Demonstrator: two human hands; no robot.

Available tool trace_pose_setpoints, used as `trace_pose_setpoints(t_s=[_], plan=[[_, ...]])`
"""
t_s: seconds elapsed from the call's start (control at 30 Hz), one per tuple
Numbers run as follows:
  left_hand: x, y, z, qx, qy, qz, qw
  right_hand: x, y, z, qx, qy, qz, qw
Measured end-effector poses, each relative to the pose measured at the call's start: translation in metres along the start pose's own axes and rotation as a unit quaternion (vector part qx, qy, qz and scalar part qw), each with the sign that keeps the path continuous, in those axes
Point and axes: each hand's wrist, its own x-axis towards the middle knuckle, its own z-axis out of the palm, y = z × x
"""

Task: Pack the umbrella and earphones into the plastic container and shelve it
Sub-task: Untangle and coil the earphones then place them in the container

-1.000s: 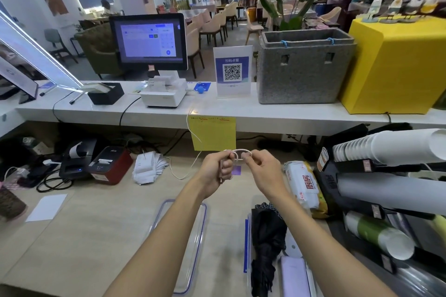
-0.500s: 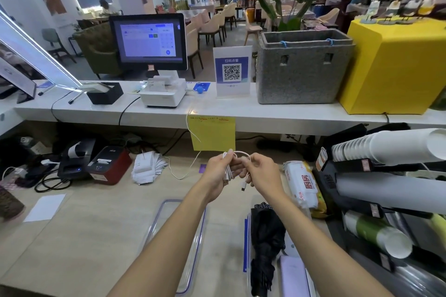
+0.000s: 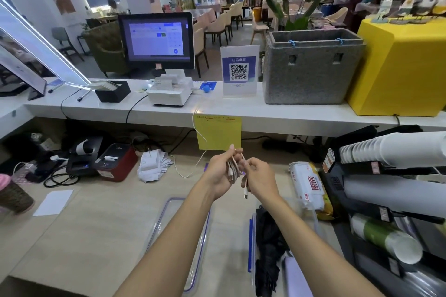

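Observation:
White wired earphones (image 3: 233, 169) are bundled in coils in my left hand (image 3: 220, 171), held above the lower counter. My right hand (image 3: 259, 177) pinches the loose end of the cable, and the plug (image 3: 245, 191) dangles below it. A folded black umbrella (image 3: 269, 246) lies inside the clear plastic container (image 3: 251, 243) with a blue edge, below my right forearm. The container's clear lid (image 3: 169, 214) with a purple rim lies flat on the counter to the left, partly hidden by my left arm.
A wet-wipes pack (image 3: 307, 185) lies right of the container. Stacked paper cups (image 3: 391, 149) fill racks at the right. Receipts (image 3: 154, 164), a red printer (image 3: 115, 161) and a black printer (image 3: 84, 154) sit left. A yellow note (image 3: 218, 132) hangs from the upper white counter (image 3: 265, 113).
Both hands have dropped a little toward the container. The earphone loop held up between them is now gathered into my left hand, with the plug end hanging from my right.

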Motion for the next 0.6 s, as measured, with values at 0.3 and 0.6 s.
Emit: trace_pose_setpoints(t_s=[0.3, 0.6], plan=[[0.009, 0.004, -0.010, -0.027, 0.003, 0.048, 0.998, -0.005, -0.004, 0.002, 0.193, -0.148, 0.087, 0.966], [0.002, 0.000, -0.010, 0.160, 0.031, 0.048, 0.985, 0.005, 0.010, -0.006, -0.054, 0.041, -0.098, 0.993]])
